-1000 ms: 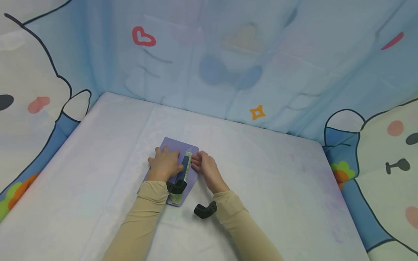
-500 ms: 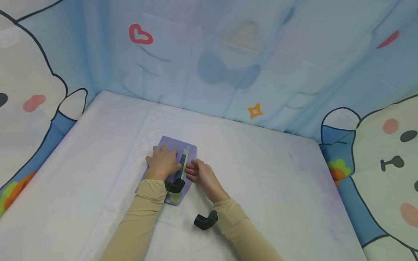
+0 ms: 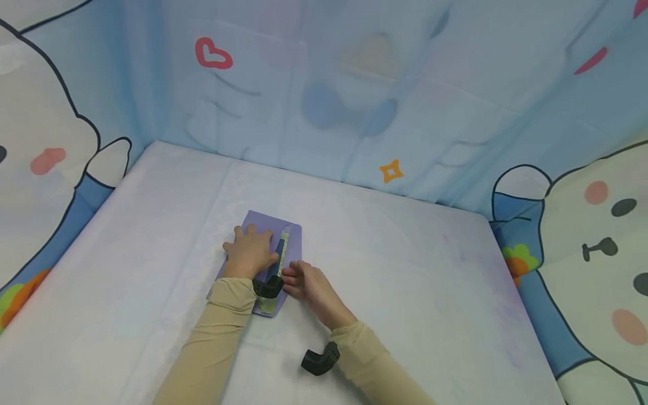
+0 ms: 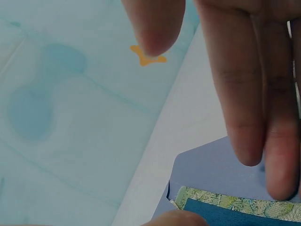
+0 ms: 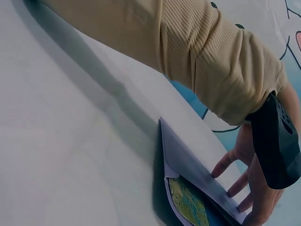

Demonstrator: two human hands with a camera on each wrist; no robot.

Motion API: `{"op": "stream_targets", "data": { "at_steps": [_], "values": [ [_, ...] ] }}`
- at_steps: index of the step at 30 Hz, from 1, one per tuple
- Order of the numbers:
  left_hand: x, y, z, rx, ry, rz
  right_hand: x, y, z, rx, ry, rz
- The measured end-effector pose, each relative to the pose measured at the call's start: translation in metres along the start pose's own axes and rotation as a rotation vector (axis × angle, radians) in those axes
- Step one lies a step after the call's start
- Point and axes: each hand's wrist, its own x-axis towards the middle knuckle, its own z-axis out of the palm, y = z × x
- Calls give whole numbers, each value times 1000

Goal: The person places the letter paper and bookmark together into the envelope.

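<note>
A purple envelope [image 3: 295, 242] lies on the white table. Along its right part runs a dark blue piece [image 4: 225, 213], bordered by a patterned green-gold strip [image 4: 230, 200]. My left hand [image 3: 248, 253] rests on the envelope with fingers spread, its thumb close to the blue piece; in the right wrist view its fingertips touch the purple paper. At the envelope's right edge is my right hand [image 3: 311, 287], fingers extended toward the strip; in the left wrist view these fingers [image 4: 240, 89] reach down near it, holding nothing.
The white-covered table [image 3: 395, 281] extends around the envelope. A blue printed curtain [image 3: 273, 112] hangs behind and at both sides. Black wrist devices [image 3: 320, 359] sit at both cuffs.
My right hand has slid along the strip side of the envelope, from its far end toward my body. The left hand stays in place on the envelope; the head view has shifted slightly.
</note>
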Motion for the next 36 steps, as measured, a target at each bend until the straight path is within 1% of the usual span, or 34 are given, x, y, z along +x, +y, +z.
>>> {"op": "stream_targets", "data": {
  "at_steps": [10,16,21,27,31,36],
  "values": [
    [-4,3,-3,-10,-14,-19,-16,5,3,25,-26,14],
    [-2,2,-1,-7,-25,-7,-24,8,5,66,-36,26],
    [-2,2,0,-8,-21,-5,-28,9,5,91,-49,34],
    [-1,0,1,-6,-12,0,-35,7,6,109,-91,39],
    [0,-1,-1,-10,-10,4,-37,6,9,138,-115,32],
    [-1,-2,-3,-21,-3,9,-36,6,12,161,-122,36]
  ]
}}
